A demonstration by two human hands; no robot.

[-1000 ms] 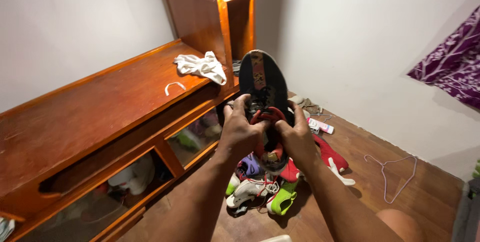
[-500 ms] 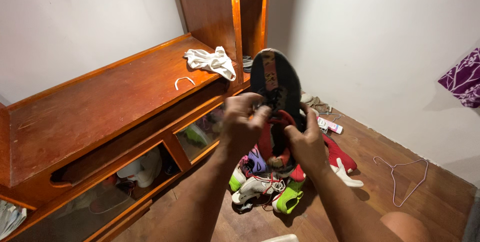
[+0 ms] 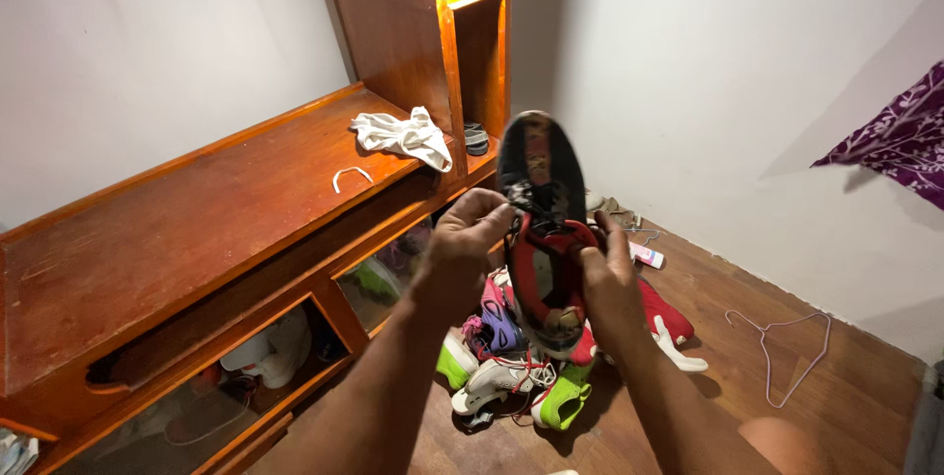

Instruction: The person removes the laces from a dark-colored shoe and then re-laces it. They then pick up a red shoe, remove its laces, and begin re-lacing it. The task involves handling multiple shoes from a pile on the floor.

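Two bare hands hold one dark sneaker (image 3: 539, 229) up in the air, toe pointing away, its red collar facing the person. The left hand (image 3: 462, 244) has its grip closed, pinching the laces near the tongue; the right hand (image 3: 612, 273) has its grip wrapped around the sneaker's heel side. Below the sneaker, a pile of shoes (image 3: 511, 367) in white, green, purple and red lies on the wooden floor (image 3: 816, 416). Right of the pile, a wire hanger (image 3: 782, 352) lies flat on the floor near the wall. To the left, a long wooden shelf unit (image 3: 177, 239) carries a crumpled white cloth (image 3: 401, 136) near its far edge and a small white hook (image 3: 351, 176) just before it.
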